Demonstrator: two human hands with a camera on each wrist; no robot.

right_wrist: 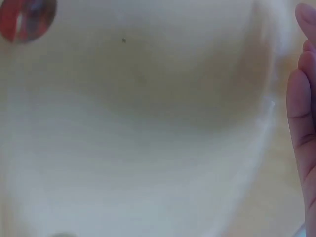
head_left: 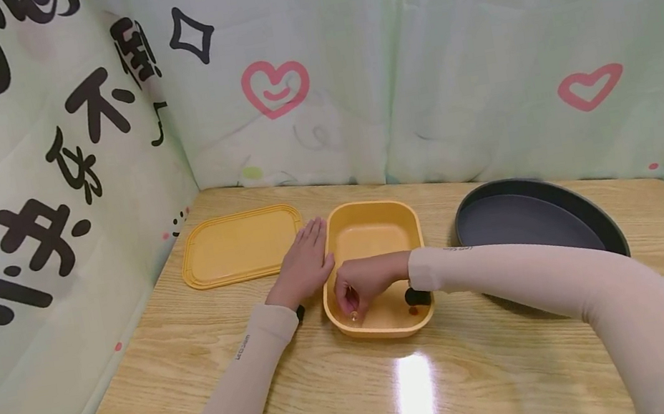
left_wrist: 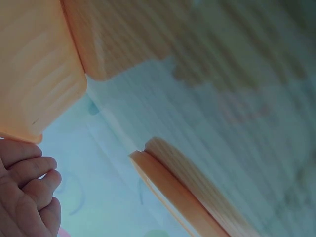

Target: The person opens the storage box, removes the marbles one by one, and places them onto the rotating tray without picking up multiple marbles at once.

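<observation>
A yellow-orange plastic container [head_left: 371, 209] stands in the middle of the table. My right hand [head_left: 362, 285] reaches down inside it, thumb and fingertips together at a small, clear, shiny marble [head_left: 354, 316] near the front left corner. A red marble [head_left: 414, 310] lies on the container floor, by the wrist; the right wrist view shows this red marble [right_wrist: 28, 19] at its top left corner. My left hand [head_left: 306, 258] rests along the container's left rim, fingers straight and pointing away. In the left wrist view, its fingers [left_wrist: 34, 173] lie against the container's outer wall [left_wrist: 39, 69].
A flat yellow lid [head_left: 243, 246] lies on the table left of the container. To the right stands a large round dark pan [head_left: 525, 212], partly behind my right forearm. Printed curtains [head_left: 414, 64] rise along the table's back and left sides.
</observation>
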